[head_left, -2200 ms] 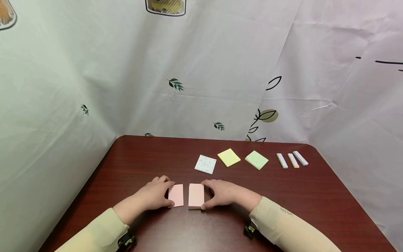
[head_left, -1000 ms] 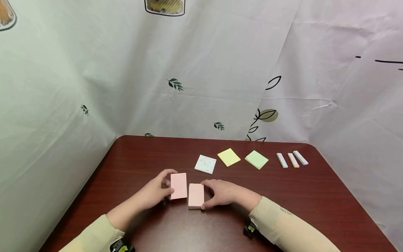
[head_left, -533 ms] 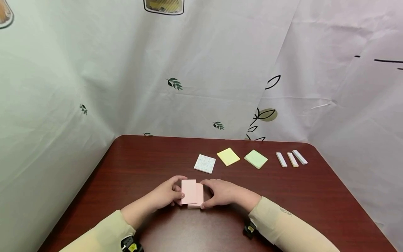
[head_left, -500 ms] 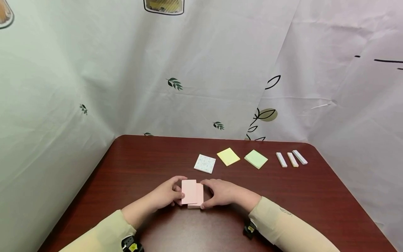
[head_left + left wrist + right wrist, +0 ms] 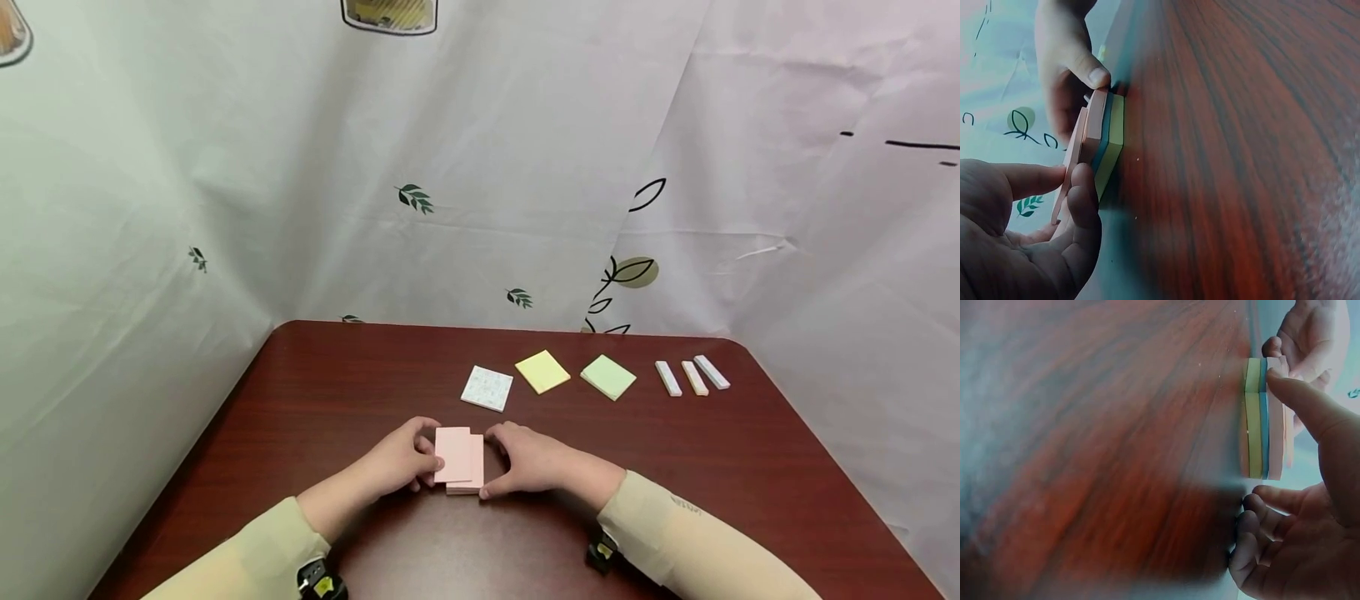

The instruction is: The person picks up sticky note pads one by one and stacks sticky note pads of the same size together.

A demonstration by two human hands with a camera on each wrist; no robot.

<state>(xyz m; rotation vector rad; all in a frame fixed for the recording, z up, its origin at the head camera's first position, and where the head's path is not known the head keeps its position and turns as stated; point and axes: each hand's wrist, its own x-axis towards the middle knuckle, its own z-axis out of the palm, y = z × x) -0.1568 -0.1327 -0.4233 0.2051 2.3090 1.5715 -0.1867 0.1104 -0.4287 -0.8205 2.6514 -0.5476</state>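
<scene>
My left hand [image 5: 397,460] pinches a thin pink sticky note pad [image 5: 452,452] between thumb and fingers. That pad overlaps the top of a stack of sticky note pads [image 5: 477,463], offset towards the left and slightly towards the back. Both wrist views show the side of the stack [image 5: 1254,434], with pink, blue and yellow-green layers. My right hand [image 5: 531,460] curves around the stack's right side. Its thumb [image 5: 1300,397] is at the near corner, while the other fingers stand a small gap away from the stack in the right wrist view.
Farther back lie a white patterned pad [image 5: 487,388], a yellow pad [image 5: 542,372] and a green pad [image 5: 608,377]. To their right are three narrow white strips [image 5: 692,377]. The brown table [image 5: 337,367] meets a printed cloth [image 5: 465,150] behind.
My left hand has lifted the pink pad from the table and brought it right, over the stack. My right hand, earlier at the stack's corners, has shifted slightly right, its fingers parting from the stack.
</scene>
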